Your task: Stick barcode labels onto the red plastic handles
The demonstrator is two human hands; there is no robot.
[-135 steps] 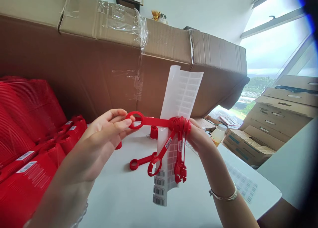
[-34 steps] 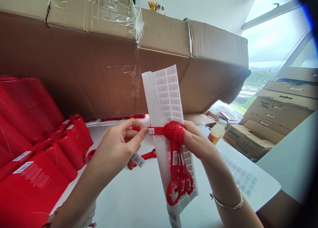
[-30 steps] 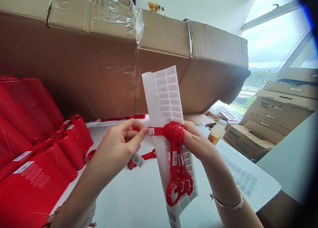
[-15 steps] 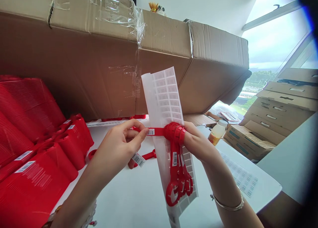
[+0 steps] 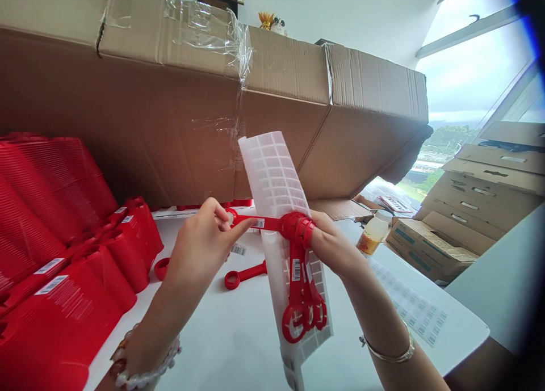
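My right hand [image 5: 334,243] is closed around a bunch of red plastic strips with ringed ends [image 5: 297,289] and a backing sheet of labels [image 5: 272,164] behind them. Several strips hang downward, barcode labels on their shafts. One red strip [image 5: 272,224] points left from the bunch. On it my left hand [image 5: 208,235] is closed, thumb against a small barcode label [image 5: 258,223] and fingers by the ring end. Just under those fingers shows another barcode label [image 5: 239,249]; whether it sticks to a finger is unclear. A further red strip [image 5: 244,274] lies on the white table [image 5: 230,334] below.
Stacked red plastic containers [image 5: 85,266] with barcode labels fill the left side. A large cardboard box [image 5: 179,124] spans the back. To the right are a bottle [image 5: 374,231], a flat label sheet [image 5: 417,306], a small carton [image 5: 426,249] and stacked cardboard boxes [image 5: 489,192].
My left thumb now presses at the label on the leftward strip. The barcode label under my left hand has shifted up and shows less. The held sheet and bunch have dipped slightly left.
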